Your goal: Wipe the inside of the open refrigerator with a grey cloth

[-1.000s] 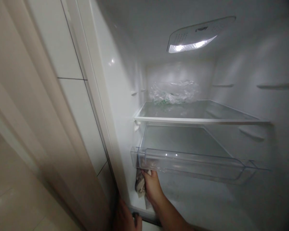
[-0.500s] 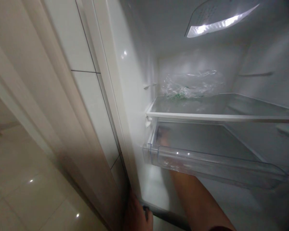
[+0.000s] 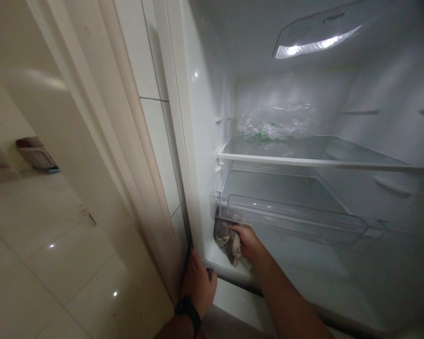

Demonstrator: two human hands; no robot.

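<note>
I look into an open white fridge. My right hand [image 3: 248,241] reaches in low at the left and is closed on a grey patterned cloth [image 3: 227,239], pressed against the inner left wall just under the clear plastic drawer front [image 3: 293,216]. My left hand [image 3: 198,282], with a dark watch at the wrist, grips the fridge's lower left front edge [image 3: 229,278]; its fingers curl round that edge. A glass shelf [image 3: 304,160] sits above the drawer, with a crumpled clear plastic bag [image 3: 275,123] at its back.
The fridge lamp [image 3: 314,44] glows in the ceiling. A white tiled wall [image 3: 155,122] and a pale door frame [image 3: 92,117] stand left of the fridge. Glossy floor tiles [image 3: 38,245] spread at the left, with a small box [image 3: 35,153] far off.
My right hand went deep under the drawer, out of sight, and has come back to the lower left wall with the cloth. The view has shifted left; the left hand shows more.
</note>
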